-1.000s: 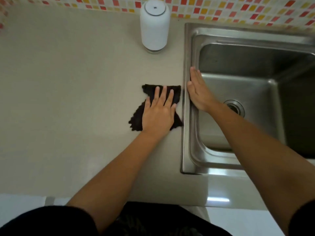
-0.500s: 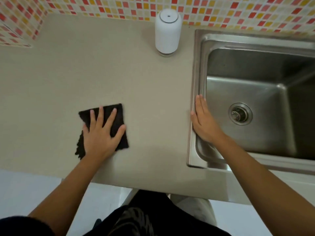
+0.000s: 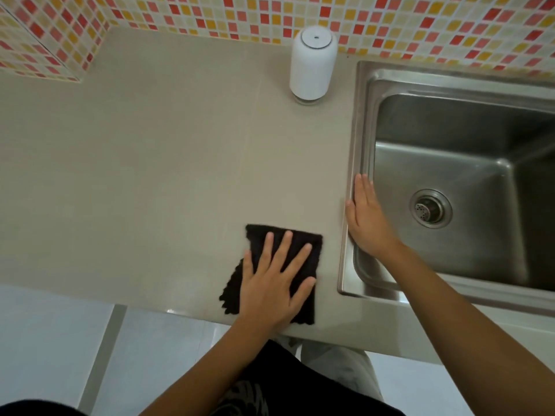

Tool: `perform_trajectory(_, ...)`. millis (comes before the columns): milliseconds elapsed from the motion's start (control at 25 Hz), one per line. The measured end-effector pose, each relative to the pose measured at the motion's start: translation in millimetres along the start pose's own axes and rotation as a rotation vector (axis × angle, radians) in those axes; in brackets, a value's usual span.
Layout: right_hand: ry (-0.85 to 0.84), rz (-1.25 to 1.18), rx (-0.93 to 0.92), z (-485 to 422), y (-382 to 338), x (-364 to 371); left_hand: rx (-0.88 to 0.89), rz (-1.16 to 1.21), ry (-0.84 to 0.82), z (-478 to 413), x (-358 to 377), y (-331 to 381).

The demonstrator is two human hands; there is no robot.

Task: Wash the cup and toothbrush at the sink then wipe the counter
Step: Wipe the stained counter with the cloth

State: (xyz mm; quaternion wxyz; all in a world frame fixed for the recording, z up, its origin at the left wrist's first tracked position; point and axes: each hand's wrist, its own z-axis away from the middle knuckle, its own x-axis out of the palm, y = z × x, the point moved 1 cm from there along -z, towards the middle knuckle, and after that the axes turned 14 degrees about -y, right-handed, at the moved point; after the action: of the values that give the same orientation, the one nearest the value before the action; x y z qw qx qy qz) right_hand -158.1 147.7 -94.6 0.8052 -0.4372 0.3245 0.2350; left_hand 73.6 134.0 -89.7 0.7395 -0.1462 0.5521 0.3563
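Observation:
A black cloth [image 3: 313, 264] lies on the beige counter [image 3: 165, 175] near its front edge, just left of the sink. My left hand [image 3: 270, 289] presses flat on the cloth with the fingers spread. My right hand [image 3: 368, 223] rests flat on the left rim of the steel sink [image 3: 360, 130], fingers straight and together, holding nothing. No cup or toothbrush is in view.
A white cylindrical container [image 3: 312, 67] stands at the back of the counter beside the sink's far left corner. The sink basin shows only its drain [image 3: 431, 207]. A mosaic-tiled wall [image 3: 210, 16] runs behind and at the left. The floor lies below the counter edge.
My left hand slid the cloth left across the counter, then back right to a spot near the sink and the front edge. My right hand stayed on the sink rim.

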Motion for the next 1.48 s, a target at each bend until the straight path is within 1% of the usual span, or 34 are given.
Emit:
perform_trajectory(80,0.089,0.012,-0.019,14.2,-16.2,4.2,-0.05,0.053,0.033,2.4,-7.7,-12.0)
perform_trajectory(120,0.127,0.008,-0.072,24.4,-27.4,9.9,-0.063,0.072,0.06,-1.8,-15.3,-16.8)
perform_trajectory(160,0.138,0.011,-0.138,34.7,-38.7,17.9,-0.062,0.068,0.097,-7.7,-24.5,-22.6)
perform_trajectory(240,0.087,0.094,-0.22,51.3,-56.2,34.5,-0.019,0.017,0.14,-16.8,-38.5,-40.3)
perform_trajectory(320,0.03,0.195,-0.223,55.4,-62.7,45.9,0.011,-0.044,0.132,-19.3,-45.7,-59.7)
perform_trajectory(360,0.03,0.208,-0.209,53.2,-64.4,46.7,0.011,-0.077,0.121,-20.2,-47.0,-65.9)
perform_trajectory(480,0.107,0.19,-0.228,43.9,-73.1,43.2,-0.02,-0.101,0.099,-28.8,-53.3,-68.5)
perform_trajectory(560,0.147,0.181,-0.238,36.7,-78.9,36.8,-0.02,-0.097,0.117,-42.0,-62.9,-65.3)
perform_trajectory(680,0.156,0.136,-0.215,24.2,-81.1,19.7,-0.023,-0.14,0.153,-62.9,-79.9,-59.6)
perform_trajectory(760,0.187,0.089,-0.232,21.5,-78.1,0.3,-0.002,-0.112,0.198,-73.8,-93.5,-51.9)
perform_trajectory(920,0.34,-0.028,-0.316,34.1,-61.8,-63.2,0.079,-0.005,0.32,-86.1,-143.4,-15.1)
perform_trajectory(1040,0.434,-0.037,-0.358,52.6,-44.9,-124.7,0.237,0.103,0.35,-98.5,-188.2,27.7)
perform_trajectory(1120,0.508,-0.03,-0.357,73.0,-29.3,-176.0,0.372,0.148,0.398,-108.5,-218.7,71.3)
perform_trajectory(1280,0.626,-0.036,-0.38,128.3,2.8,-285.1,0.543,0.203,0.498,-116.0,-281.6,173.6)
perform_trajectory(1480,0.674,-0.193,-0.411,199.3,39.6,-398.5,0.689,0.165,0.552,-108.7,-354.4,278.5)
